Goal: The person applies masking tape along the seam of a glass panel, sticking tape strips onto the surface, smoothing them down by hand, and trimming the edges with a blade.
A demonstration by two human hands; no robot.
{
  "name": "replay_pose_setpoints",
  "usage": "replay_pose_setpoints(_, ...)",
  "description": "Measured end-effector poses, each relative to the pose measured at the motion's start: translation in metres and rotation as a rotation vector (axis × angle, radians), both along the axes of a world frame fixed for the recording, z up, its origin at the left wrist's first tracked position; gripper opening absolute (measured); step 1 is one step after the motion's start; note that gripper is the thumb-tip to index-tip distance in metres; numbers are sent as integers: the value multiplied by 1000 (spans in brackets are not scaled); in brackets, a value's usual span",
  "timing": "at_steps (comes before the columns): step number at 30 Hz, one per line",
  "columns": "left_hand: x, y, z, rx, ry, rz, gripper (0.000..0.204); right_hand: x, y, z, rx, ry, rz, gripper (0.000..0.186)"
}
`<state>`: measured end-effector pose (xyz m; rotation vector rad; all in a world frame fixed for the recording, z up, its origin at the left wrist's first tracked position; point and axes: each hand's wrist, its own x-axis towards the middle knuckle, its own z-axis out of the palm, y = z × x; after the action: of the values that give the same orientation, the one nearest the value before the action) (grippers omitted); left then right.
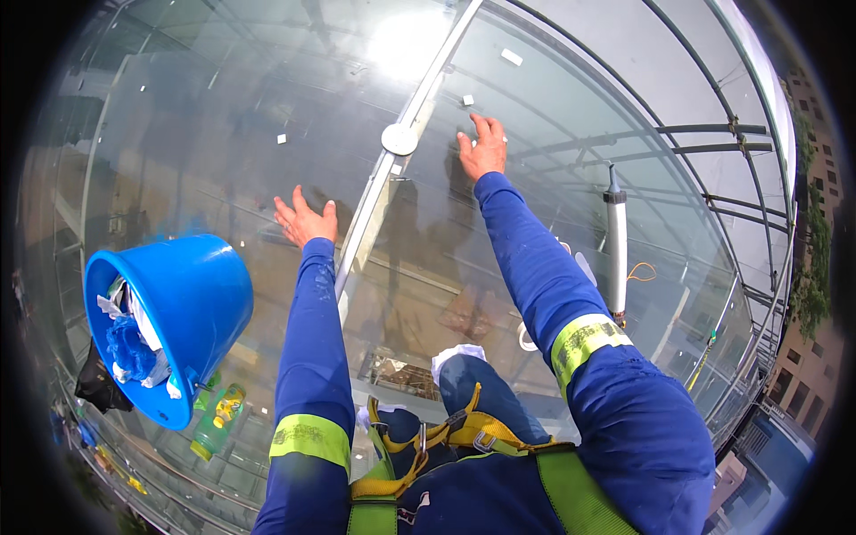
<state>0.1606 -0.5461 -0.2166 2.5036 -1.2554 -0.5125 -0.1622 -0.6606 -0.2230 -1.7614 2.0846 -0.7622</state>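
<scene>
Both my arms, in blue sleeves with yellow-green bands, reach forward over a large glass panel (223,116). My left hand (306,219) is open with its fingers spread, left of a pale metal joint strip (364,209). Beyond the strip, my right hand (483,149) is also open, fingers apart, its fingertips near a small white block (468,100). Neither hand holds anything. A round white disc (399,139) sits on the strip between the hands. Whether the palms touch the glass I cannot tell. A caulking gun with a grey nozzle (615,232) lies right of my right forearm.
At the left a blue bucket (209,285) lies tilted, with rags and plastic inside. Beside it are a green bottle (217,421) and a black bag (100,382). A tape roll (526,336) is partly hidden by my right arm. My yellow-green harness (464,428) crosses my lap. Dark metal framing curves along the right.
</scene>
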Motion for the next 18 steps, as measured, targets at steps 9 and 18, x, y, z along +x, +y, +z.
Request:
replay_pose_setpoints(9, -55, -96, -54, 199, -240, 351, 93, -28, -78, -38, -119, 218, 415, 30)
replay_pose_setpoints(18, -37, -96, -59, 208, -348, 317, 94, -18, 27, -12, 74, 83, 311, 19)
